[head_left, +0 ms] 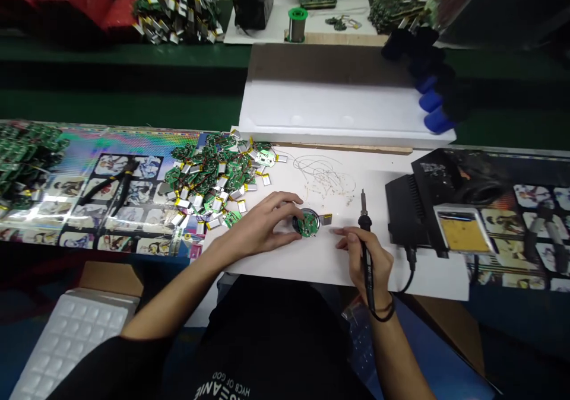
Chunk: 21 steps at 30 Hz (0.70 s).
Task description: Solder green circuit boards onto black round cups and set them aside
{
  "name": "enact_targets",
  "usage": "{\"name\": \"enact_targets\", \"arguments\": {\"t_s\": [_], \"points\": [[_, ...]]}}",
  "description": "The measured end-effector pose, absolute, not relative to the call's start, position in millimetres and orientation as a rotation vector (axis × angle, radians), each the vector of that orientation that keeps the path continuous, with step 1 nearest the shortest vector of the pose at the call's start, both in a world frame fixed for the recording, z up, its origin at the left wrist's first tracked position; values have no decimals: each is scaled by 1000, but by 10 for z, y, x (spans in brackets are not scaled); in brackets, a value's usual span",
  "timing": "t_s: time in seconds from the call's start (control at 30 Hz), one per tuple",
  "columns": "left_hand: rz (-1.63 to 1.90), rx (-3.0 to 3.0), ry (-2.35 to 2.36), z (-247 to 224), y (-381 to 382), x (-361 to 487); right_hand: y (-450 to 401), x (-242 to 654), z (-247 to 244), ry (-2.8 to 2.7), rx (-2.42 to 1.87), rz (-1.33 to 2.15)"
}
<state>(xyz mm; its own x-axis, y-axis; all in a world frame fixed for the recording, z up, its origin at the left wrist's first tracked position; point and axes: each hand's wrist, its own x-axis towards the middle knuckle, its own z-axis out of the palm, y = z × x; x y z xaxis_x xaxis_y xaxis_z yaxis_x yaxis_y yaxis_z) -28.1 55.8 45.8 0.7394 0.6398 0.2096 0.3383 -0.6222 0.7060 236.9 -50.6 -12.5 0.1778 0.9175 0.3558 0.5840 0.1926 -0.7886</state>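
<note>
A round green circuit board (307, 224) in a dark circular housing lies on the white work surface. My left hand (274, 222) grips the housing's left edge between thumb and fingers. A small silver battery with a yellow end (326, 219) sits just right of the board. My right hand (371, 257) is closed around the black handle of a soldering iron (366, 228), its metal tip pointing up and away from the board. The right index finger reaches toward the battery without touching it. Loose thin wires and tiny bits (327, 180) are scattered beyond the board.
Left of the board is a heap of circuit boards with batteries (222, 174). Black-handled pliers (118, 183) lie farther left. On the right stand a black soldering station (407, 210) and a yellow sponge tray (465, 232). A white foam slab (329, 97) and solder spool (297, 25) are behind.
</note>
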Motion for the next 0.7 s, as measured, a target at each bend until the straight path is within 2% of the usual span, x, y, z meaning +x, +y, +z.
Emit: {"name": "enact_targets", "arguments": {"t_s": [0.2, 0.33, 0.53, 0.6, 0.7], "points": [[661, 2096, 829, 223, 393, -92, -498, 2393, -58, -1587, -1457, 378], [598, 2117, 826, 443, 620, -239, -486, 2413, -77, -1603, -1449, 320], [823, 2254, 1265, 1076, 1480, -1030, -428, 2426, -105, -1584, -1398, 278], [847, 2225, 1545, 1114, 1896, -1284, -405, 2440, -130, -1593, -1372, 277], [695, 2054, 1901, 970, 2464, -1538, -390, 2454, -173, -1582, -1344, 304]]}}
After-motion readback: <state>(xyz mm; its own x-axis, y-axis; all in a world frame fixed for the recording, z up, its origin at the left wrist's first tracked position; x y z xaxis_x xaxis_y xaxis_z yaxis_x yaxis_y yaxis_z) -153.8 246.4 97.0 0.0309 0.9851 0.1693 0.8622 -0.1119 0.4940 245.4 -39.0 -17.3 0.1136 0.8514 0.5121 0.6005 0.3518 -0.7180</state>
